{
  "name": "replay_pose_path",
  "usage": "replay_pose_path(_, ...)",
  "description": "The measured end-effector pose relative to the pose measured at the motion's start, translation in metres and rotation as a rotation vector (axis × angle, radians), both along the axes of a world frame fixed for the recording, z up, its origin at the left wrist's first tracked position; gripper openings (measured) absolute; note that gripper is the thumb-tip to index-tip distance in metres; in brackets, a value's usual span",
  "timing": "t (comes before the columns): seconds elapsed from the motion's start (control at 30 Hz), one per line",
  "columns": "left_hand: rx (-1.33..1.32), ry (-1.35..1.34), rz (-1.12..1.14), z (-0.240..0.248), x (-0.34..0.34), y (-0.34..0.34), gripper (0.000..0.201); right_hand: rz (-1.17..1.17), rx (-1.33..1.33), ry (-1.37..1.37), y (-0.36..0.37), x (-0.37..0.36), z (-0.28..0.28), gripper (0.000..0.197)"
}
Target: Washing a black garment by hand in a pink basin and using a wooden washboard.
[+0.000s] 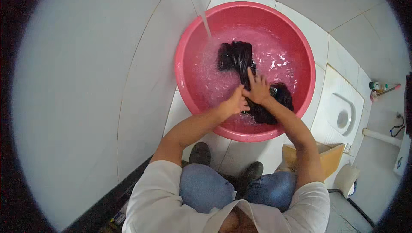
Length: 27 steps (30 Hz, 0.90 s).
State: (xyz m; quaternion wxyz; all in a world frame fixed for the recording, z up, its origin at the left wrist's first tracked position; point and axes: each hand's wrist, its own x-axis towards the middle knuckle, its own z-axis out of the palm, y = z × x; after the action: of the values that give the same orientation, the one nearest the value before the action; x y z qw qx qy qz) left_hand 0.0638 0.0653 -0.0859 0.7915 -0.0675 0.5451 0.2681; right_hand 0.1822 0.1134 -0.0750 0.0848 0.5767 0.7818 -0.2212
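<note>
A black piece of cloth (243, 57) lies bunched and wet in a large pink basin (310, 61) of water. Its upper end spreads out near the middle, and its lower part (262, 113) bulges near the basin's near right side. My right hand (259, 90) rests on the narrow middle of the cloth, fingers stretched and apart. Close against it is my left hand (235, 101), palm turned inward, its thumb apart from its loosely bent fingers. The two hands touch or nearly touch over the cloth; I see no fold gripped in either.
A stream of water (206, 23) falls into the basin's far left side. At right are a squat toilet (342, 113), a yellowish bin (334, 160) and a white pipe (381, 137). A tiled wall (86, 78) rises close on the left. My shoes (200, 153) stand just before the basin.
</note>
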Motion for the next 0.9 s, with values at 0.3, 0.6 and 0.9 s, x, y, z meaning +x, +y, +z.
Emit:
replay_pose_path(0.3,0.111,0.218,0.115,0.017,-0.053,0.022,0.051,-0.024,0.238,-0.325,0.041,0.013,0.021,0.069)
replay_pose_path(0.6,0.27,0.391,0.125,0.065,-0.044,0.029,0.061,-0.072,0.066,-0.002,0.035,0.055,0.034,0.055)
replay_pose_path(0.9,0.566,-0.367,0.042,0.056,-0.071,0.043,0.061,0.309,0.024,0.989,-0.057,-0.011,0.183,0.038)
